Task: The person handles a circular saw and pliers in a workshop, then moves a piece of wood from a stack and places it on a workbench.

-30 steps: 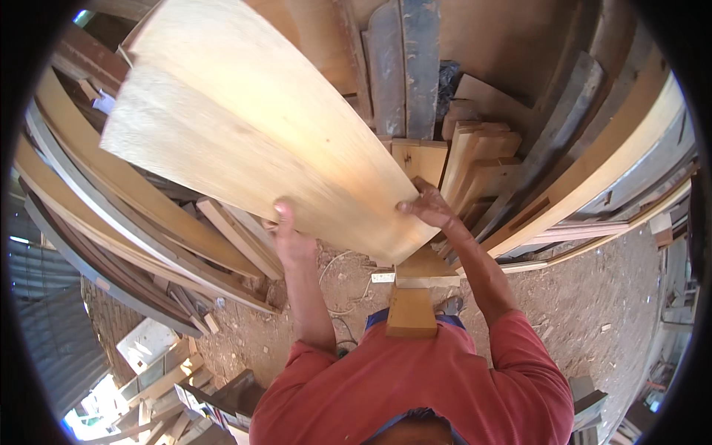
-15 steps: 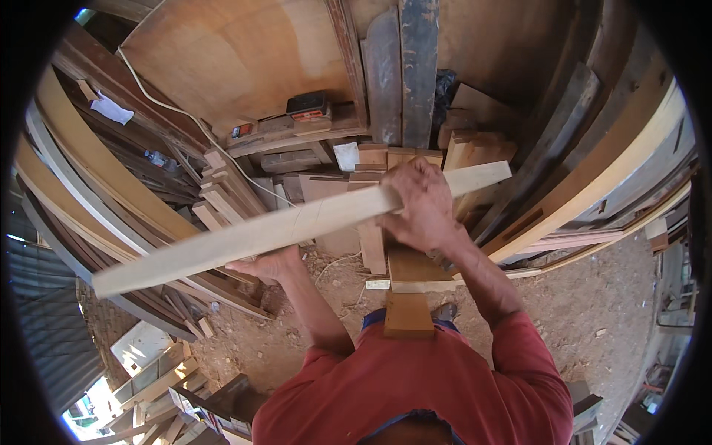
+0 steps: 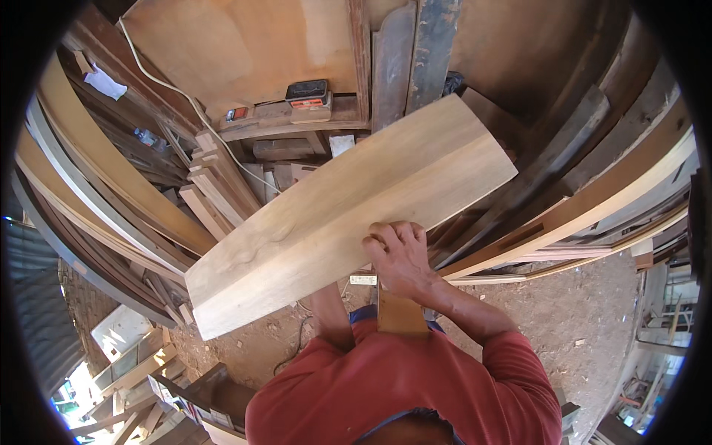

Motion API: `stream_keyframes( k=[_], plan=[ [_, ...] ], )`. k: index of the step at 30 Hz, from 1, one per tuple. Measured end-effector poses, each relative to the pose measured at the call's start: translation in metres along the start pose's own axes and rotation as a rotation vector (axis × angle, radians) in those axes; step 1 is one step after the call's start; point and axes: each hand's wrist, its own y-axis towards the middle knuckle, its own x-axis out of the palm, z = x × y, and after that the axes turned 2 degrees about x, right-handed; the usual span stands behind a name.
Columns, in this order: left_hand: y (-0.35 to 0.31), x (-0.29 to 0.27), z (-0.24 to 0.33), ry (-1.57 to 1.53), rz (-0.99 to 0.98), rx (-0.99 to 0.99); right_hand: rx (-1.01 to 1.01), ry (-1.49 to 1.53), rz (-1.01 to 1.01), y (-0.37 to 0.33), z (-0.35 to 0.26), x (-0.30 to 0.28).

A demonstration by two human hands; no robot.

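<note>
A long, pale wooden board (image 3: pixel 356 200) lies slantwise in front of me, its broad face up, tapering toward both ends. Over its near edge, right of the middle, curl the fingers of my right hand (image 3: pixel 400 258), closed on the wood. My left forearm (image 3: pixel 330 311) reaches beneath the board, which hides my left hand, so its grip cannot be seen. Close to my body, below my right hand, is a brown wooden block (image 3: pixel 403 313).
Strips of wood (image 3: pixel 211 189) are stacked at left, with long planks (image 3: pixel 119 163) beside them. More long timbers (image 3: pixel 571 215) curve along the right. A black-and-orange box (image 3: pixel 308 96) rests on a ledge at the back, near a pale cable (image 3: pixel 174 93). A plastic bottle (image 3: pixel 150 139) lies far left.
The board has turned from nearly edge-on to broad face up. My right hand has moved from its upper edge to the near edge, and my left hand has passed out of sight beneath it.
</note>
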Motion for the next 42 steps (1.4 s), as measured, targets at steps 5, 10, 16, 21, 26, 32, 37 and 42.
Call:
stream_keyframes(
  k=[5, 10, 16, 21, 26, 32, 37, 42],
  plan=[
    [0.004, 0.002, 0.004, -0.026, -0.056, -0.014, 0.177, -0.066, 0.025, -0.013, 0.025, -0.046],
    [0.015, 0.029, 0.01, -0.01, -0.096, 0.052, 0.553, 0.065, 0.409, -0.014, 0.112, -0.077],
    [0.004, 0.082, 0.004, 0.33, 0.386, 0.138, 0.767, 0.711, 0.528, 0.01, 0.135, -0.082],
    [-0.015, 0.082, 0.006, 0.265, 0.205, 0.122, 0.877, 0.599, 0.14, -0.01, 0.153, -0.068],
    [-0.018, 0.049, 0.021, 0.204, -0.029, 0.054, 0.923, 0.563, 0.109, -0.052, 0.178, -0.015],
    [-0.015, 0.018, 0.036, 0.134, -0.204, -0.007, 0.944, 0.476, 0.017, -0.117, 0.205, 0.033],
    [-0.018, -0.003, 0.044, 0.06, -0.28, 0.024, 1.107, 0.848, 0.028, -0.142, 0.195, 0.054],
    [-0.031, -0.014, 0.06, -0.038, -0.211, 0.024, 1.146, 1.068, -0.015, -0.149, 0.192, 0.072]
  ],
)
